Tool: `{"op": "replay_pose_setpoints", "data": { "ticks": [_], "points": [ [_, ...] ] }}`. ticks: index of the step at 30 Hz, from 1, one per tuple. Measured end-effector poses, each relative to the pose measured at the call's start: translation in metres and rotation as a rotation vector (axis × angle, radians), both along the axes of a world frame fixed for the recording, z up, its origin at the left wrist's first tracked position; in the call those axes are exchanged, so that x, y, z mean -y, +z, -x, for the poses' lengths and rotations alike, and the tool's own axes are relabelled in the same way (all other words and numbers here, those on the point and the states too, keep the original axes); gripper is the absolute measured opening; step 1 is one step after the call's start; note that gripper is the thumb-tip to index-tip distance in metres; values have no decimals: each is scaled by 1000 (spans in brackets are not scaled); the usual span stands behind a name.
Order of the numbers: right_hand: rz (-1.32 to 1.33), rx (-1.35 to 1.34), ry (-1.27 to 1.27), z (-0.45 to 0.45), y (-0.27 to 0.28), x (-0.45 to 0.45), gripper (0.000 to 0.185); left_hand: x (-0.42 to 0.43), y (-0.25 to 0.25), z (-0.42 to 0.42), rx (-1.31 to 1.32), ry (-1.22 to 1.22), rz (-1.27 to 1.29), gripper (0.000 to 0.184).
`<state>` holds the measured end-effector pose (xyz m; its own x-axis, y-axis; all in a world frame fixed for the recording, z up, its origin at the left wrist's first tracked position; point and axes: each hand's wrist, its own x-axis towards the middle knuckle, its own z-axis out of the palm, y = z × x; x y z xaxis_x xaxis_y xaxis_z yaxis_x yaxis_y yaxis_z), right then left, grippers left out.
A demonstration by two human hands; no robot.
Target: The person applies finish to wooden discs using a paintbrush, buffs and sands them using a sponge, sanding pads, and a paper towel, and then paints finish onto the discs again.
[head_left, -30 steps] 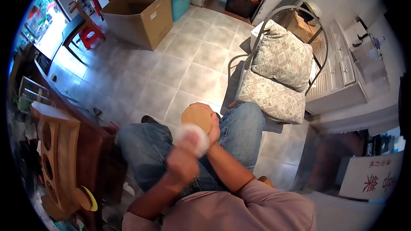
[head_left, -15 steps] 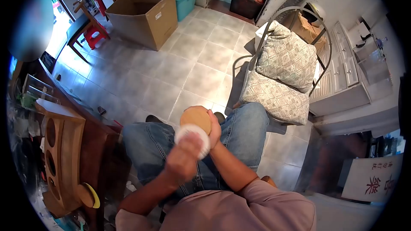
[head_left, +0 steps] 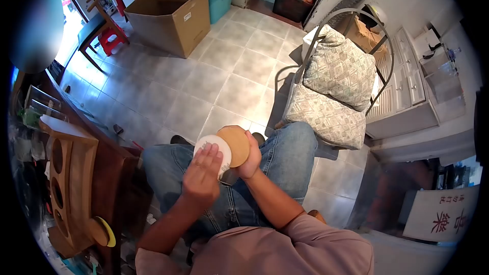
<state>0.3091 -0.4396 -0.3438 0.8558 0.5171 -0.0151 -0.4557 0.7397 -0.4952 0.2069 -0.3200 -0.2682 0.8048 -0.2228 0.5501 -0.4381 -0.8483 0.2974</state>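
Over my lap, my right hand [head_left: 251, 159] holds a round, flat, tan wooden disc [head_left: 235, 145] by its right and lower edge. My left hand [head_left: 205, 170] lies with its fingers across a white round pad [head_left: 213, 147] that has faint grey marks on it. The pad overlaps the disc's left edge. The thumb under the pad is hidden, and so is the back of the disc.
A cardboard box [head_left: 170, 20] and a blue bin [head_left: 220, 1] stand ahead. A cushioned chair [head_left: 338, 71] is at the right. On the left, a wooden piece with round holes [head_left: 71, 183] rests on a dark table [head_left: 109, 173]. White drawers [head_left: 405, 89] stand far right.
The white pad and my left hand, blurred before, have moved left and slightly up off the disc's lower part and now show sharply, with the fingers laid across the pad. The disc is nearly unmoved.
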Motion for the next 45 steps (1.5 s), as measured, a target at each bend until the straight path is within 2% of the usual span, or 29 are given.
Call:
{"op": "replay_pose_setpoints", "data": {
  "ticks": [1,3,4,5,7,8,11,12,15,16,19,20,21,23,24,26,27,30,31,32,33,34,35,37,39,40,42,43,45],
  "points": [
    [46,71,-30,0,1,-4,53,3,3,4,5,-76,-15,31],
    [-94,-191,34,-2,-4,-3,53,12,5,11,14,-211,-22,32],
    [-159,-327,76,-2,-6,-1,53,6,0,7,-9,-164,67,31],
    [-120,-242,64,-2,-7,0,53,-4,-3,0,-27,-123,148,31],
    [-55,-70,7,-3,10,-2,53,-2,-2,1,-32,-90,89,31],
    [-227,-118,98,-4,-3,2,53,1,-1,3,-39,-72,69,31],
    [-80,-121,0,-2,13,2,52,-4,0,-3,68,110,153,32],
    [-23,-103,4,-2,11,1,52,-4,1,-5,32,43,111,31],
    [-171,-207,77,0,-10,-4,51,5,4,6,17,-163,36,33],
    [-178,-57,85,0,-8,-2,51,-4,-2,-4,66,-124,132,32],
    [-147,-199,66,0,-20,-6,52,0,4,0,20,-68,51,32],
    [-238,-303,68,1,-25,-6,54,6,9,11,-76,-277,98,35],
    [-174,-306,64,1,-21,0,54,9,13,14,-114,-336,54,37],
    [-63,-296,65,-5,1,2,54,-7,6,16,-3,-305,301,36],
    [8,-237,30,-3,20,-1,55,-13,12,13,47,-219,323,36],
    [-164,-261,130,0,2,2,55,-22,30,7,126,-58,382,36],
    [-244,-261,194,-3,-3,4,55,-24,24,0,103,-53,314,36],
    [-12,-119,65,-1,14,-4,55,-23,17,-6,7,-19,18,36],
    [66,-74,15,0,17,-5,55,-14,19,1,-38,-140,34,36],
    [-77,-272,69,-1,6,-3,57,-5,19,9,-82,-265,52,36],
    [-64,-310,66,-2,8,-2,57,0,20,14,-125,-392,71,36],
    [-53,-346,65,-3,10,-2,57,0,23,17,-62,-398,118,30],
    [-45,-384,63,-4,13,-3,57,-4,24,17,3,-270,250,29],
    [-102,-218,78,-3,25,-2,64,-15,31,12,124,-25,510,28],
    [-219,-111,123,-7,36,0,70,-18,49,18,-181,450,754,31],
    [-161,-147,71,-5,50,0,71,-21,40,16,-130,409,832,31],
    [-316,-20,193,-13,42,5,69,-28,21,14,-30,337,980,33],
    [-393,36,249,-14,38,8,69,-26,18,17,-56,365,959,33],
    [-382,60,232,-14,34,9,68,-21,19,20,-97,419,914,34]
  ]
}}
